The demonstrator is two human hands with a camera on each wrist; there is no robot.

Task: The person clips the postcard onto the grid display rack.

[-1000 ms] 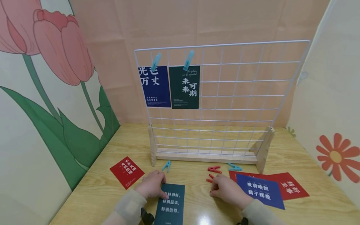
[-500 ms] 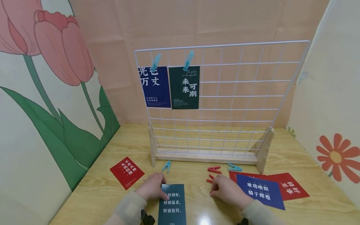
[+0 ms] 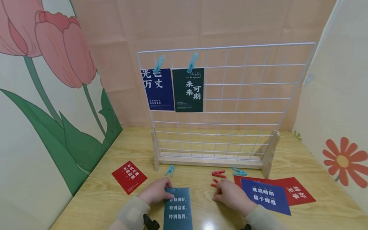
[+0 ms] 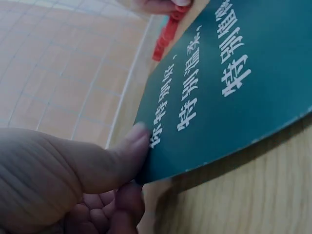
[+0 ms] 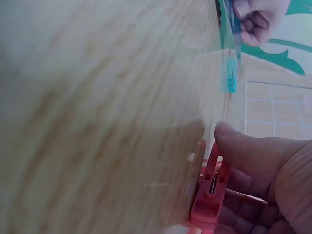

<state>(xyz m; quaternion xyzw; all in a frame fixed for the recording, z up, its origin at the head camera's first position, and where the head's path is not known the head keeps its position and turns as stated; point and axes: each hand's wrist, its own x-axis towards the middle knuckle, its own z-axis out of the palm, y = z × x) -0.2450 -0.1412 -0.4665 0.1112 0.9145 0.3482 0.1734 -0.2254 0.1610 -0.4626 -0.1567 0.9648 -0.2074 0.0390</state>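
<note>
My left hand (image 3: 156,190) pinches the upper left corner of a dark green card (image 3: 178,207) with white writing. In the left wrist view the thumb lies on the printed face of the card (image 4: 219,112), fingers curled behind, and the held edge is tilted up off the wood. My right hand (image 3: 231,196) holds a red clothespin (image 5: 209,195) low over the table, thumb at one end and fingers curled on the far side. From the head view only the left tips of that red clothespin (image 3: 214,185) show past the fingers.
A white wire grid (image 3: 244,91) on wooden feet stands behind, with a blue card (image 3: 160,95) and a green card (image 3: 184,102) clipped on. Nearby lie another red clothespin (image 3: 219,174), blue clothespins (image 3: 170,171), a red card (image 3: 129,177) at left and overlapping cards (image 3: 265,196) at right.
The dark green card has slid a little to the right and straightened, with my left hand moving slightly along. My right hand stays almost in place at the red clothespin.
</note>
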